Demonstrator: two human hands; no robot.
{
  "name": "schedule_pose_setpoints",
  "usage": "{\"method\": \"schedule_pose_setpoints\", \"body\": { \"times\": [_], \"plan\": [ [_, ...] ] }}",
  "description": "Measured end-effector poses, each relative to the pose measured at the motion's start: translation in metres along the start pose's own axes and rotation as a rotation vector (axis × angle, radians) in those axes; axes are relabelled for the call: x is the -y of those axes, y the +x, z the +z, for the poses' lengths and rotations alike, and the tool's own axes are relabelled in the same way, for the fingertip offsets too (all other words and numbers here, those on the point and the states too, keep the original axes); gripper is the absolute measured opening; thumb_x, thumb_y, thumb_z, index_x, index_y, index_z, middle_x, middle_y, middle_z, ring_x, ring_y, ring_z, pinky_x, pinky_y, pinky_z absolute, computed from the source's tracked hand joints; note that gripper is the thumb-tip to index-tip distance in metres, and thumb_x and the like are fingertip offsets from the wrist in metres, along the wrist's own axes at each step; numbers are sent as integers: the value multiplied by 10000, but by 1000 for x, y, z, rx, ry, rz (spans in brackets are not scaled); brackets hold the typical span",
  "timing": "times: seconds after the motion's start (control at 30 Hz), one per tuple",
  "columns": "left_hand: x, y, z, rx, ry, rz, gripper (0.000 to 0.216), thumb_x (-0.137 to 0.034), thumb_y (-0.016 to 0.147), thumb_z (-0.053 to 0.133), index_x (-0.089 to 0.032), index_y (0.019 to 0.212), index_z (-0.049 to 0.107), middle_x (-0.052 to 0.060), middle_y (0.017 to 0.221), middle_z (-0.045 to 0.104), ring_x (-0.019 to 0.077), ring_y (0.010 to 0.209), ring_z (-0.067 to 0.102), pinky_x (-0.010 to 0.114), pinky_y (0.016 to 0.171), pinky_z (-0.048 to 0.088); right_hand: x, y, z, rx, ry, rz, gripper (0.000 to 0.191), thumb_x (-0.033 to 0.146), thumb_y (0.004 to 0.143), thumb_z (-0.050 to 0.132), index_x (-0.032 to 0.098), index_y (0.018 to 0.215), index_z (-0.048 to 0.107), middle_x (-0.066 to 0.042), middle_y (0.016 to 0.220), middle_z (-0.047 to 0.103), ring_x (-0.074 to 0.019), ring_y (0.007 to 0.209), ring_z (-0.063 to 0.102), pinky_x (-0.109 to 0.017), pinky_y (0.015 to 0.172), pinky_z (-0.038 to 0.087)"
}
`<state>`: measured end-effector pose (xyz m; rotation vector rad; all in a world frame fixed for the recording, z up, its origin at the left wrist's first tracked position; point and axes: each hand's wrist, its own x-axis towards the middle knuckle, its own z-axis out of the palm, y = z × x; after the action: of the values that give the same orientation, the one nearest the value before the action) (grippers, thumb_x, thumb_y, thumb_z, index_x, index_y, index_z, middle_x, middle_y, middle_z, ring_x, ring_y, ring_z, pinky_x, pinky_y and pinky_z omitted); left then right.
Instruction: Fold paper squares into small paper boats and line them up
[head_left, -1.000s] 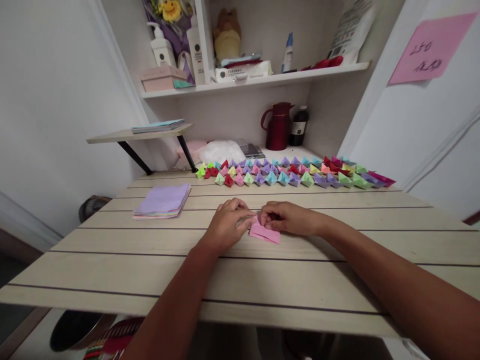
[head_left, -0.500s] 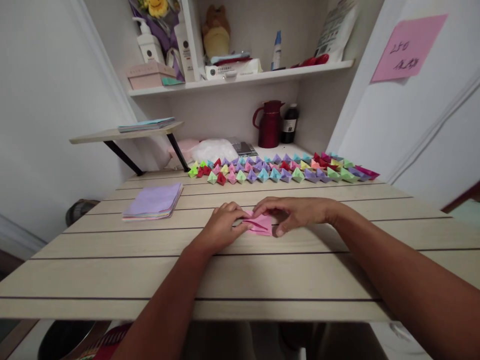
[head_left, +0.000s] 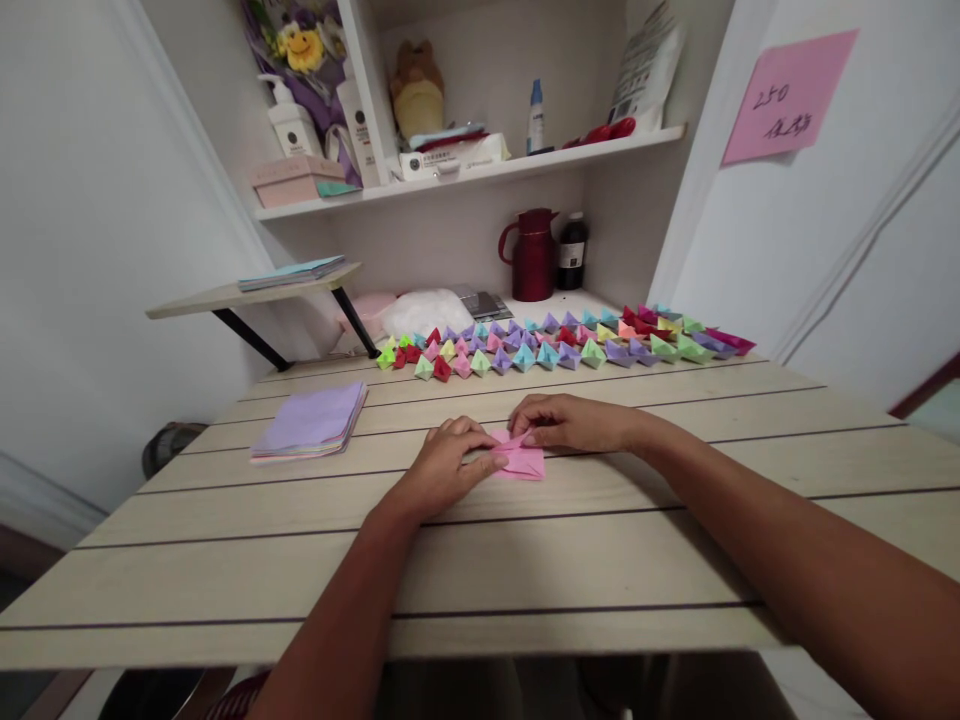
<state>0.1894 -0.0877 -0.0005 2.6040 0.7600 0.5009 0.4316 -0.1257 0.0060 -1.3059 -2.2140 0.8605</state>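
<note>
A small folded sheet of pink origami paper (head_left: 529, 464) lies on the slatted wooden table in front of me. My left hand (head_left: 457, 458) grips its left side, thumb on top of the paper and fingers along the far edge. On the upper right, my right hand (head_left: 566, 422) pinches a flap of the sheet between thumb and forefinger, slightly raised. Part of the paper's far edge is hidden under the fingers. Beyond both hands stand rows of small folded paper boats (head_left: 525, 357) in many colours.
To the left lies a stack of square paper (head_left: 309, 420), purple on top. Behind it is a small raised shelf (head_left: 225, 297) with more paper sheets (head_left: 292, 273). A red jug (head_left: 533, 258) and a dark bottle (head_left: 573, 254) stand at the back. A pink note (head_left: 790, 97) hangs right.
My right thumb has moved in from beside the paper to pinch its flap against the forefinger. The left hand stays on the paper's left side. The view has tilted slightly.
</note>
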Motion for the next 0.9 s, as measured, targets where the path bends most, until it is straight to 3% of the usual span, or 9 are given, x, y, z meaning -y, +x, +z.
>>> {"method": "schedule_pose_setpoints", "body": {
  "times": [0.17,0.4,0.53,0.67,0.9],
  "plan": [
    [-3,-2,-2,32,7,-7,422,-486,739,687,-280,1106,657,39,1110,581,234,1089,515,373,976,387,-2,-1,-1,7,24,20,270,379,846,564,194,1016,664,-60,1137,602,-202,983,565,-309,883,421],
    [-2,4,3,-52,88,69,227,-365,850,566,-242,981,704,48,987,626,216,992,549,343,869,435,-2,-1,-2,13,32,18,279,384,839,578,206,1034,670,-46,1112,604,-198,989,555,-298,879,417],
    [-1,7,5,-52,41,60,287,-352,903,471,-234,831,722,44,901,632,195,903,565,316,796,445,1,-3,-5,57,83,31,299,398,852,566,211,1068,654,-41,1097,620,-202,999,549,-305,879,413],
    [0,9,4,-46,-42,23,309,-354,886,492,-208,716,704,45,880,631,186,862,571,295,766,453,4,-8,-10,114,124,12,354,407,835,590,222,1135,628,-33,1116,614,-201,1011,539,-310,885,406],
    [3,11,3,-45,-115,-8,344,-393,883,490,-190,656,651,40,842,609,181,845,575,279,764,454,4,-10,-14,173,12,-55,484,254,760,637,208,1233,551,-39,1156,564,-187,954,516,-306,842,414]
  ]
}}
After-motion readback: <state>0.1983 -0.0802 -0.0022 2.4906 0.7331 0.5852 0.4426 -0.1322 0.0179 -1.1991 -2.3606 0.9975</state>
